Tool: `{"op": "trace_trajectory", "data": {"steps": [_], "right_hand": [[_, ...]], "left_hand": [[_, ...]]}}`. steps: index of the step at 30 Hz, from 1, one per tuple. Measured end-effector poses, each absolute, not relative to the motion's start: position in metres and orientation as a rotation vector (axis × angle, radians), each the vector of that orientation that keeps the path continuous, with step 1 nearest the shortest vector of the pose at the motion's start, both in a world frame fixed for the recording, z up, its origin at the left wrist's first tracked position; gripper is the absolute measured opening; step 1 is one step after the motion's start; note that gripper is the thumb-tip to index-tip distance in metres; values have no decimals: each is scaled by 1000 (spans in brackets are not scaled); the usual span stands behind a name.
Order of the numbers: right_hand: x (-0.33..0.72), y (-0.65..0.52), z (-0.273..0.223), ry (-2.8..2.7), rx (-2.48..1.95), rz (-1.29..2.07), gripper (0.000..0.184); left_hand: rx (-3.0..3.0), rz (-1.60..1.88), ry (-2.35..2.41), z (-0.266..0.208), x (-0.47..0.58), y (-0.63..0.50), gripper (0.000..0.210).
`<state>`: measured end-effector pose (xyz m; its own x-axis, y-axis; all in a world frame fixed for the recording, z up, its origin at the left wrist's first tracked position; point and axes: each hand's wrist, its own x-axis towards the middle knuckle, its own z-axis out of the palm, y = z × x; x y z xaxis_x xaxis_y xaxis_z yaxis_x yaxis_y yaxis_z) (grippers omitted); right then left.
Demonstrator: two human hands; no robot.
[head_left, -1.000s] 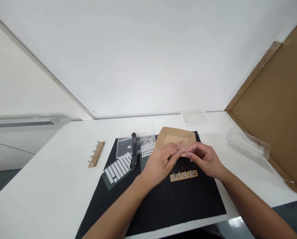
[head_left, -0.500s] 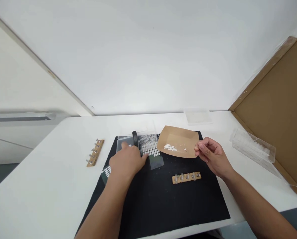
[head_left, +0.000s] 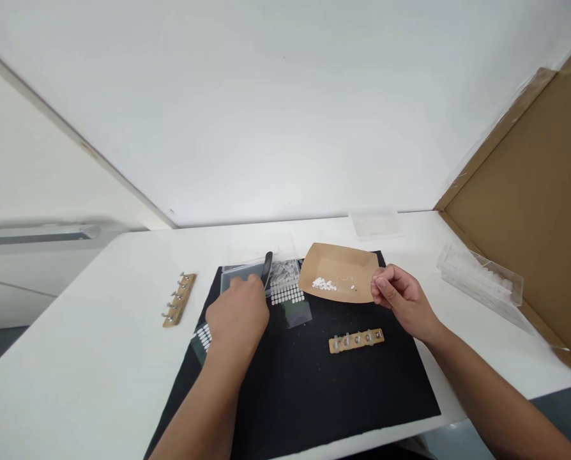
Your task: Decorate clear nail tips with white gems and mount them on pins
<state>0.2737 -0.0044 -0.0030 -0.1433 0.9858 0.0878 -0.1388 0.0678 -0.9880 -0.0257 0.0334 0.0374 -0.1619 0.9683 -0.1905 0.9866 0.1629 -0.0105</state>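
Note:
My left hand (head_left: 237,313) is closed, back upward, over a shallow clear plastic box (head_left: 235,276). A slim black tool (head_left: 267,267) slants up from beside its fingers and appears to be in their grip; its exact kind and lower end are hidden. My right hand (head_left: 403,297) is raised with thumb and fingertips pinched together, at the right edge of a brown paper tray (head_left: 336,252). Whatever is in that pinch is too small to make out. Small white pieces (head_left: 324,283) lie in the tray. Below it sits a wooden strip with metal and clear fittings (head_left: 357,340).
A sheet of white dots (head_left: 286,294) and thin clear sticks (head_left: 285,271) lie on the black mat (head_left: 314,396). Another wooden strip with metal hooks (head_left: 180,300) is at left, a clear container (head_left: 481,278) at right, and a cardboard wall (head_left: 529,191) beyond.
The black tool has swung from upright to a rightward slant. My left fingers have curled in, and the thumb has left the dotted sheet. My right hand keeps its pinch. The view shifts slightly.

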Motion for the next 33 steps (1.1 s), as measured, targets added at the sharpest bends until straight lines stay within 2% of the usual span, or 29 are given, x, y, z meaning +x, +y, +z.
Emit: {"op": "trace_trajectory", "data": {"steps": [5, 12, 17, 24, 33], "right_hand": [[274, -4, -2, -1285, -1011, 1274, 33], [274, 0, -10, -1454, -1024, 1079, 29], [274, 1, -13, -1590, -1112, 823, 24], [269, 1, -6, -1698, -1216, 213, 13], [263, 12, -15, -1543, -1210, 72, 13]], "left_hand": [[1951, -268, 2388, 43, -21, 30, 34], [2313, 202, 2530, 45, -13, 22, 43], [2711, 478, 2083, 32, 14, 21, 42], [2856, 671, 1670, 5, 44, 16, 42], [2760, 1057, 1392, -2, 48, 11, 30]]}}
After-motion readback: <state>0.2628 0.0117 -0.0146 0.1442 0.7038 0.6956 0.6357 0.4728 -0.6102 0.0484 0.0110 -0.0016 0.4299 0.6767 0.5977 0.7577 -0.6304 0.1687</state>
